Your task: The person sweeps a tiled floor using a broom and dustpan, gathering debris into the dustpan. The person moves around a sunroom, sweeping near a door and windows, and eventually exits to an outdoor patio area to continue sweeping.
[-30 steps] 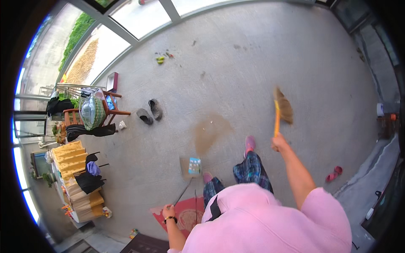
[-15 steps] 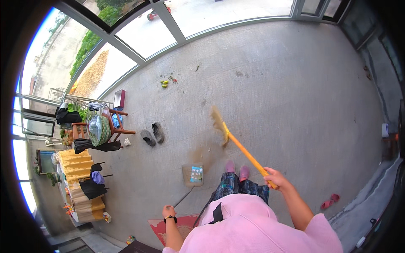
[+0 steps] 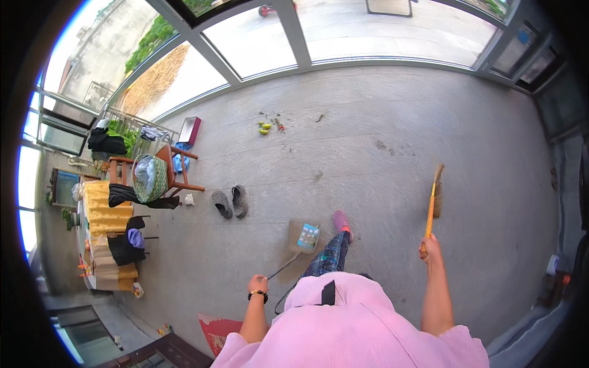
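My right hand [image 3: 431,248] grips the orange handle of a small broom [image 3: 434,195]; its straw head points away from me and hangs over the concrete floor at the right. My left hand [image 3: 258,284] holds the thin long handle of a dustpan [image 3: 303,237], whose pan rests on the floor just ahead of my feet with a colourful scrap lying in it. I wear a pink top, patterned trousers and pink shoes [image 3: 341,219].
A pair of grey slippers [image 3: 230,201] lies left of the dustpan. Further left stand a wooden chair with a basket [image 3: 152,176], a yellow-covered table [image 3: 101,230] and a clothes rack. Small yellow and red litter [image 3: 267,126] lies near the glass wall. A red mat [image 3: 216,329] sits behind me.
The broom has swung from the floor ahead of my feet out to the right and is now held more upright. My view has tilted up toward the glass wall.
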`<state>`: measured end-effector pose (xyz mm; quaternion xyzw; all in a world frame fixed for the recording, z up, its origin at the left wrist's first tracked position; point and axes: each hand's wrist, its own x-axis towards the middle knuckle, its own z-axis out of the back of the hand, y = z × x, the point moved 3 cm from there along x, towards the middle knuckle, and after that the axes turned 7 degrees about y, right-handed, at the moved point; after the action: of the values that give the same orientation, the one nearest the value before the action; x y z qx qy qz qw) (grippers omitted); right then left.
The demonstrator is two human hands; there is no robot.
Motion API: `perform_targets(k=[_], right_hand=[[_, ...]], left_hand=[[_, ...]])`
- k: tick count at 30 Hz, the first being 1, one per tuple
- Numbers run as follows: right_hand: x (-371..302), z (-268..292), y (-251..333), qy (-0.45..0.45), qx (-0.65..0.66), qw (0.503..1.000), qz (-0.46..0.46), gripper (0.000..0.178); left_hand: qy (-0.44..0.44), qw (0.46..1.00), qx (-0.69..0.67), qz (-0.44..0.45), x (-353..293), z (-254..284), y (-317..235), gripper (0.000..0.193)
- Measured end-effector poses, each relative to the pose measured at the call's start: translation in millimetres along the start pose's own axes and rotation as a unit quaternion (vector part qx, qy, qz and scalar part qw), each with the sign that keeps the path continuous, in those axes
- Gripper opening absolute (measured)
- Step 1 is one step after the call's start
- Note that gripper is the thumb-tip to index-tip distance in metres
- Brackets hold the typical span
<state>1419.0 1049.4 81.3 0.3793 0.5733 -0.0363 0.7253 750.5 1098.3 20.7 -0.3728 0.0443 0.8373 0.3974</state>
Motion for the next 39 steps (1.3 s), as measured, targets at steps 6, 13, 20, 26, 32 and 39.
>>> perform_targets(k=[6,13,20,26,32,39], right_hand=[[44,-118,15,0.125,-0.126,0.982,-0.067,0.034],[3,-192,153,0.258,-0.224,0.931,-0.128,0.060],[44,-277,321,0.245,-0.458,0.850,0.081,0.063],[151,-457,444,0.231,-0.620,0.719,0.212,0.064],[235,-648,502,0.273,-0.742,0.504,0.346,0.052],[339,-788,500,0.239,-0.813,0.318,0.426,0.040]], left_hand=[[0.058,0.995,-0.053,0.061,14,21,-125,0.021],[0.033,0.996,-0.058,0.062,24,34,-189,0.022],[-0.012,0.993,-0.087,0.077,23,1,-194,0.020],[-0.212,0.976,-0.053,-0.008,2,-64,-184,0.021],[-0.235,0.956,-0.136,0.107,-39,-47,-277,0.014],[-0.213,0.954,-0.094,0.190,-41,-46,-347,0.012]])
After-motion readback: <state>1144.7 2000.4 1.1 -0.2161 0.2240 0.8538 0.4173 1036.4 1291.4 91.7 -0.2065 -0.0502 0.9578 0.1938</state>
